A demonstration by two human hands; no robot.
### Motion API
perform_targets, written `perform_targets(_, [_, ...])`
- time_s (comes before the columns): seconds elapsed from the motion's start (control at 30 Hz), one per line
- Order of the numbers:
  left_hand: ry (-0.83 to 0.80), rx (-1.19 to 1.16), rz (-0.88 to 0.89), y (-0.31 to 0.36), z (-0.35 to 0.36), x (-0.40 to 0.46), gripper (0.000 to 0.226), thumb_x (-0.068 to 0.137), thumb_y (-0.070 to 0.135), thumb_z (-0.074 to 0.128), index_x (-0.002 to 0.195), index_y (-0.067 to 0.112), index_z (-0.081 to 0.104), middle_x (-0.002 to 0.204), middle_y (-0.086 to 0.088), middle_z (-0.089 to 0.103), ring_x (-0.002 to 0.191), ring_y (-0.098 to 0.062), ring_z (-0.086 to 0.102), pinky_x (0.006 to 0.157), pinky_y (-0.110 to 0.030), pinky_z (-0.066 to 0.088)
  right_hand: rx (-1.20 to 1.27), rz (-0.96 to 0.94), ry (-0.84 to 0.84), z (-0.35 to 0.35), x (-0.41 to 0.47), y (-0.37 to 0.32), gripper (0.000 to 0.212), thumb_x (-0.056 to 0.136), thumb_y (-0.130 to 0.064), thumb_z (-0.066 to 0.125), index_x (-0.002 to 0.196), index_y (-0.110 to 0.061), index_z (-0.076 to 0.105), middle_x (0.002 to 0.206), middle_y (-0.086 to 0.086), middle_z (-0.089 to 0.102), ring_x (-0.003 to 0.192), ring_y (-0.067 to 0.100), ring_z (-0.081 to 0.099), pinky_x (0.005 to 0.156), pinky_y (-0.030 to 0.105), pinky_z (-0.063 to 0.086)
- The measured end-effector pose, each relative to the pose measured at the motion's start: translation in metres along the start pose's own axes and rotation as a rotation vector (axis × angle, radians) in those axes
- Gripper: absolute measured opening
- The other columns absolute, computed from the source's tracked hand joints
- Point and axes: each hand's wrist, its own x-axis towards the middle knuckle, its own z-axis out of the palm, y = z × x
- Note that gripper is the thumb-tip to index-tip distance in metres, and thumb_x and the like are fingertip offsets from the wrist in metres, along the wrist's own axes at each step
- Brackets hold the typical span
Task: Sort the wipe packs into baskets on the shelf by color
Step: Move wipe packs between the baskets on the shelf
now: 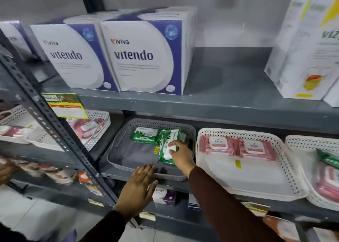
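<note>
- Now your right hand [180,151] pinches a green wipe pack [167,146] inside the grey basket [117,161], long axis running front to back.
- Leaf print, white label flap.
- Your left hand [136,188], fingers spread, rests on the basket's front rim.

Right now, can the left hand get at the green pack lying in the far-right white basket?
Probably not. The left hand rests open at the grey basket, and the right arm crosses between it and the green pack at the frame's right edge. The right hand is nearer but busy.
</note>
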Motion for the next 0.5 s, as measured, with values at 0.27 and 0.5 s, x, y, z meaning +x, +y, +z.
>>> perform_targets(0.27, [0.026, -0.075, 0.001, 0.014, 0.001, 0.006, 0.056, 0.102, 0.043, 0.029, 0.141, 0.007, 0.047, 0.146, -0.01, 0.046, 0.137, -0.024, 0.039, 0.116, -0.035, 0.018, -0.169, 0.07, -0.118, 0.004, 0.0, -0.009, 0.06, 0.095, 0.004, 0.044, 0.152, -0.013, 0.035, 0.152, 0.019, 0.043, 0.115, 0.031, 0.063, 0.071, 0.023, 0.042])
perform_targets(0.5, [0.061, -0.179, 0.23, 0.124, 0.025, 0.055, 0.056, 0.101, 0.039, 0.034, 0.147, 0.007, 0.035, 0.155, -0.007, 0.032, 0.145, -0.022, 0.022, 0.116, -0.039, 0.019, 0.056, -0.139, 0.391, -0.128, -0.057, 0.022, 0.038, 0.085, 0.013, 0.051, 0.112, -0.007, 0.069, 0.099, 0.006, 0.071, 0.089, 0.017, 0.065, 0.072, 0.003, 0.042])
